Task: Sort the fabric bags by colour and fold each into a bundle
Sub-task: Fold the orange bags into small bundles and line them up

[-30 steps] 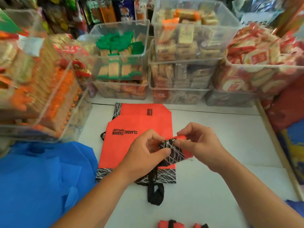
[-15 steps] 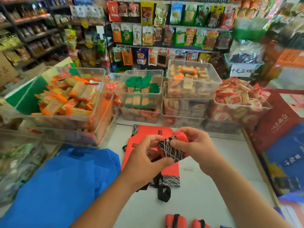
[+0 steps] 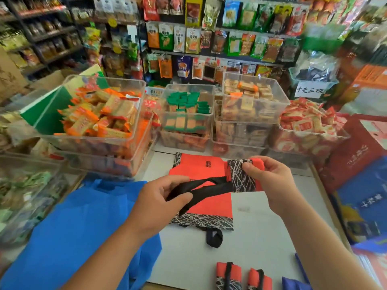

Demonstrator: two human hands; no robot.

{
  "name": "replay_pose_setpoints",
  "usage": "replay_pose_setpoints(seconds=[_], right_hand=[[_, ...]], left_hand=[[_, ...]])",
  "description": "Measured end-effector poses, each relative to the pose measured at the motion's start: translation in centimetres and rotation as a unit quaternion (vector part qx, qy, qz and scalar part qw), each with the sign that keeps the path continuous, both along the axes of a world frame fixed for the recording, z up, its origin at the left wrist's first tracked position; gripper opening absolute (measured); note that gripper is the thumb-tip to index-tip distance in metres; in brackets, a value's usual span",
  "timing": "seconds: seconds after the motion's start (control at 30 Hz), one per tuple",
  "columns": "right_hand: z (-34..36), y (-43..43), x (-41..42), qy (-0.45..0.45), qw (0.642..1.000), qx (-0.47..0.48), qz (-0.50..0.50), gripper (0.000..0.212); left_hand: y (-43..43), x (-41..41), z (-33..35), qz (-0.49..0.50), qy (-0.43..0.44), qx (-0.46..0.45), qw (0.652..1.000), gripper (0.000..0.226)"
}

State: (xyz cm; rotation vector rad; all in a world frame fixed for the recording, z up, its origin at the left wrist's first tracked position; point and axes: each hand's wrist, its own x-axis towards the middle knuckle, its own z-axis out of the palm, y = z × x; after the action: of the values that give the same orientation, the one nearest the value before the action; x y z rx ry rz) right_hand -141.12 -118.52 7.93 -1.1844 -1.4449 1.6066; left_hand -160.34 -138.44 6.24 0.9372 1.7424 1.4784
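Observation:
My right hand [image 3: 270,181] grips a folded red bag bundle [image 3: 243,175] with a black-and-white scribble band, held above the table. My left hand [image 3: 159,197] pinches that bag's black handle straps [image 3: 209,185], which stretch out leftward from the bundle. Beneath them flat red bags [image 3: 209,204] with scribble trim lie stacked on the white table [image 3: 261,227]. Two finished red bundles [image 3: 228,276] wrapped in black straps sit at the near edge. Blue fabric bags [image 3: 79,233] lie in a heap at the left.
Clear plastic bins of packaged snacks [image 3: 104,114] crowd the back and left of the table. Shelves of hanging snack packets [image 3: 209,38] rise behind. Red and blue boxes [image 3: 360,174] stand at the right. A dark blue bag corner [image 3: 293,284] shows at the near right edge.
The camera has tilted up. My hands have moved apart: the left has drawn the black straps out to the left while the right keeps the folded bundle.

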Motion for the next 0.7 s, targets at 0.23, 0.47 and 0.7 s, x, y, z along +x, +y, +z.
replay_pose_setpoints(seconds=[0.23,0.47,0.7], right_hand=[[0.3,-0.2,-0.8,-0.013,0.997,0.027,0.074,0.022],[0.4,-0.2,-3.0,-0.025,0.995,0.003,0.094,0.018],[-0.3,2.8,-2.2,-0.129,0.979,-0.085,0.135,0.024]], left_hand=[[0.2,-0.9,-0.9,-0.098,0.088,-0.14,0.981,0.055],[3.5,3.1,-2.1,-0.068,0.474,0.063,0.876,0.058],[5.3,2.4,-3.1,-0.144,0.53,0.035,0.835,0.048]])
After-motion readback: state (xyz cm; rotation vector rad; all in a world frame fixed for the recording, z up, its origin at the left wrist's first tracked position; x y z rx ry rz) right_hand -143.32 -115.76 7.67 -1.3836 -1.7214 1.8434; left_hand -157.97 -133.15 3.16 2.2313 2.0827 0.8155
